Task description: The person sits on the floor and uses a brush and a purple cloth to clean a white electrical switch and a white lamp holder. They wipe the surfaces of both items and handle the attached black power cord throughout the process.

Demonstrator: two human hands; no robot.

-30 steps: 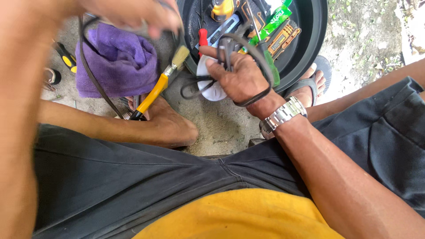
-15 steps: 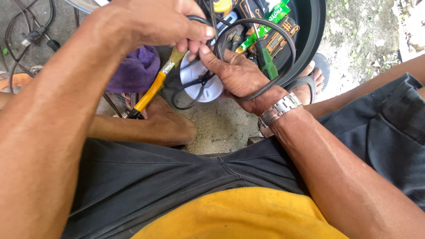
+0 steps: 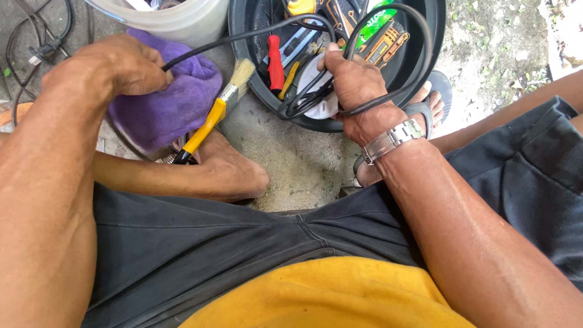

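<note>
Yellow shirt cloth point(image 3: 316, 294) and dark grey shorts point(image 3: 231, 243) fill the nearest part of the view, with a bare foot point(image 3: 228, 173) tucked on the concrete floor point(image 3: 303, 161) just beyond them. Half a second ago both hands met over the round black plastic tub point(image 3: 440, 36); now the left hand point(image 3: 115, 67) has drawn away to the left of the tub, pulling a length of black rubber cable point(image 3: 243, 36) out taut between the two hands, so the winding looks to be going on loop by loop. Its grip is clenched on the cable, fingers curled under, above the crumpled purple cloth point(image 3: 167, 106). The right hand point(image 3: 355, 79), with a silver metal wristwatch point(image 3: 395, 138), sits over the near rim of the tub, its grip closed around several gathered loops of that cable, which arc up over the tub. Left of the tub lies a yellow-handled paintbrush with pale bristles point(image 3: 212, 118), leaning toward the rim. Inside the tub are a red-handled tool point(image 3: 275, 61) and an orange and black tool point(image 3: 388, 42). Farther left of the tub stands a white plastic bucket point(image 3: 176, 18), and a sandalled foot point(image 3: 432, 100) shows at the tub's right edge
</note>
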